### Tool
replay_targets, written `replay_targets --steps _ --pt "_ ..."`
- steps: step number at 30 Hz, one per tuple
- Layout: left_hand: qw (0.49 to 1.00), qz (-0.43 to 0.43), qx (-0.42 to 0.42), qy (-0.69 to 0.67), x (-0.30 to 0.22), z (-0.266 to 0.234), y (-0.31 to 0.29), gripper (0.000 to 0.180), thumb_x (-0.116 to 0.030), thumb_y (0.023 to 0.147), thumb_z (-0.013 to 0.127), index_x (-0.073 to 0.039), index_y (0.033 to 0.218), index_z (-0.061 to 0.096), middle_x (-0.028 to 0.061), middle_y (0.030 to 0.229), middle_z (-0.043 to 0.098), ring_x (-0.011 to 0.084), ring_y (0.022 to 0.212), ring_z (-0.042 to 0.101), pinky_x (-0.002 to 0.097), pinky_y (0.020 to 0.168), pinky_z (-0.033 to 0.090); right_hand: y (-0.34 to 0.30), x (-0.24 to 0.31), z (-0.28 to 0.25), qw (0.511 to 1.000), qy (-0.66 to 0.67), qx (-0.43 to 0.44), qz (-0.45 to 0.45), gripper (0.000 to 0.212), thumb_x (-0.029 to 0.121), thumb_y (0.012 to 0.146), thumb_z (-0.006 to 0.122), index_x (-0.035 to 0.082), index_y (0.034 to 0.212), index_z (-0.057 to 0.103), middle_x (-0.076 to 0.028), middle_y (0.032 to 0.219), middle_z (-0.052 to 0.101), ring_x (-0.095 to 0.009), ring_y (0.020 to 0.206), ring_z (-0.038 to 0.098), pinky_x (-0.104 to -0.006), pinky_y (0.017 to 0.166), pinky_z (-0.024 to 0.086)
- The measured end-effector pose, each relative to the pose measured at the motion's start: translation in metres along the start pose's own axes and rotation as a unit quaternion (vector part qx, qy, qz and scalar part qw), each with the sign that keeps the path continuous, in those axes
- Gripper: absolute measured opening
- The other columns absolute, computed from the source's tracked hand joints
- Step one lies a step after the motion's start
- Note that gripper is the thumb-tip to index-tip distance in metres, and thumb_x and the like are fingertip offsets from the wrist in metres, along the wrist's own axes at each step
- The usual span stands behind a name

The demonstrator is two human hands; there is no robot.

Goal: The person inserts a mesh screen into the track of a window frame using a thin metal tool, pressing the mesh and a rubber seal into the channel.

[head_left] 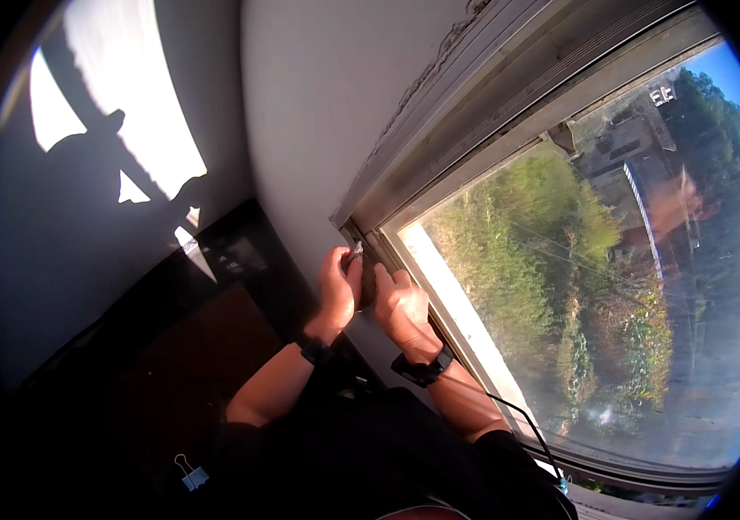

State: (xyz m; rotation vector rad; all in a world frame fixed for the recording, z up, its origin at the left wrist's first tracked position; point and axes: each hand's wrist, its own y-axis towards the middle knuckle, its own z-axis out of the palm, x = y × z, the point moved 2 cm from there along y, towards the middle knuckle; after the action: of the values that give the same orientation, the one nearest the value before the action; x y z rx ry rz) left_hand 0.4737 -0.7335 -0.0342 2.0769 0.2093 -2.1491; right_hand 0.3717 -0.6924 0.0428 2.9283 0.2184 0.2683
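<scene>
My left hand (pixel 337 284) is closed at the lower corner of the window frame, beside the white wall. A small, pale grey, crumpled-looking piece (pixel 356 249) sticks up between its thumb and fingers; its kind is too small to tell. Just to the right, my right hand (pixel 402 305) rests close to the metal window frame (pixel 439 192). Its fingers are bent but apart, with fingertips toward the frame's inner edge, and nothing shows in them. Between the hands lies a dark brown strip (pixel 369 282), partly hidden by the fingers.
The large window pane (pixel 560 286) fills the right side, with trees and a building beyond. A dark cable (pixel 526 420) runs by my right forearm. At lower left is a blue binder clip (pixel 194 476). Sunlight and shadows fall on the left wall (pixel 127 95).
</scene>
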Motion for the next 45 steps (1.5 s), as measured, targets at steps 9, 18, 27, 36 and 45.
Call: replay_targets --steps 9,18,27,36,45 --pt "0.982 -0.058 0.001 -0.180 -0.012 -0.002 0.038 0.020 -0.004 0.090 0.055 0.006 0.107 0.059 0.0055 0.093 0.063 0.0101 0.084 0.056 0.0238 0.074 0.047 0.048 0.011 0.002 0.998 -0.052 0.007 -0.021 0.027 0.008 0.078 0.054 0.006 0.105 0.057 -0.015 0.076 0.057 -0.031 0.059 0.061 -0.0403 0.051 0.051" --pt "0.997 0.023 -0.044 0.063 0.013 -0.011 0.033 0.021 -0.009 0.081 0.059 0.001 0.099 0.064 0.0177 0.088 0.065 0.0302 0.080 0.063 0.0357 0.074 0.049 0.054 0.023 -0.012 0.985 -0.154 0.013 -0.080 0.008 0.013 0.077 0.057 0.006 0.079 0.054 -0.011 0.070 0.059 -0.024 0.061 0.065 -0.0318 0.050 0.053" --pt "0.998 0.046 -0.038 -0.035 0.033 -0.007 0.046 0.020 -0.012 0.081 0.062 -0.001 0.099 0.065 0.0158 0.092 0.065 0.0257 0.086 0.063 0.0338 0.077 0.048 0.065 0.041 0.011 0.979 -0.178 0.035 -0.091 0.009 0.011 0.077 0.057 0.004 0.080 0.059 -0.010 0.074 0.060 -0.022 0.066 0.064 -0.0327 0.050 0.052" --pt "0.990 0.105 -0.016 0.098 0.018 -0.013 0.021 0.010 -0.007 0.076 0.064 -0.004 0.086 0.066 0.0140 0.084 0.063 0.0314 0.074 0.061 0.0366 0.067 0.049 0.048 0.026 -0.005 0.953 -0.210 0.111 -0.185 0.005 0.011 0.076 0.057 0.006 0.078 0.058 -0.008 0.072 0.060 -0.020 0.065 0.064 -0.0306 0.051 0.053" --pt "0.987 0.102 -0.065 0.102 -0.006 -0.008 0.039 0.016 -0.006 0.079 0.063 -0.002 0.095 0.066 0.0162 0.086 0.062 0.0315 0.076 0.061 0.0356 0.069 0.049 0.068 0.026 0.000 0.970 -0.187 0.061 -0.139 0.009 0.011 0.080 0.055 0.002 0.081 0.056 -0.012 0.072 0.061 -0.023 0.061 0.065 -0.0312 0.051 0.053"
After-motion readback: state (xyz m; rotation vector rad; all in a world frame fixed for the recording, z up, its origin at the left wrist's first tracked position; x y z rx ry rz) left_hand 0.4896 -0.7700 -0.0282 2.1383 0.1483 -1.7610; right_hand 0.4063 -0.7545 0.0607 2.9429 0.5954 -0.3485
